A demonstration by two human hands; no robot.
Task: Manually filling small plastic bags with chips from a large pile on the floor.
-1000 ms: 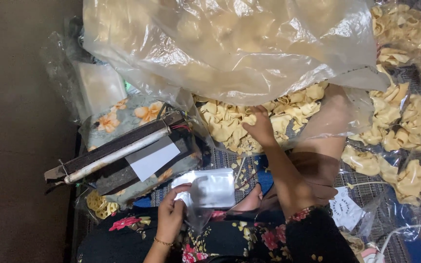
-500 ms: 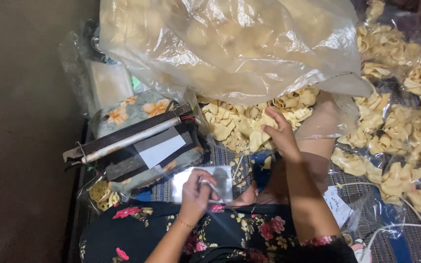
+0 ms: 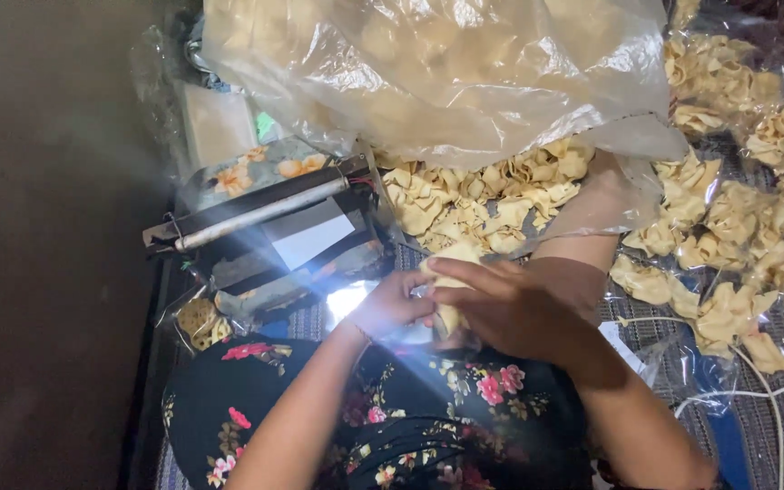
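Right hand [image 3: 510, 313] clamps a handful of chips [image 3: 451, 290] at the small bag [image 3: 383, 313] the left hand [image 3: 392, 304] pinches open; filled packs [image 3: 755, 227] lie right, heap [image 3: 483, 204] remains

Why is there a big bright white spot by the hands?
Head view: strong glare flares off the shiny clear small bag beside the left hand, sending pale streaks over the floral cloth. The right hand and the crackers look slightly soft; the floor at left stays dim.
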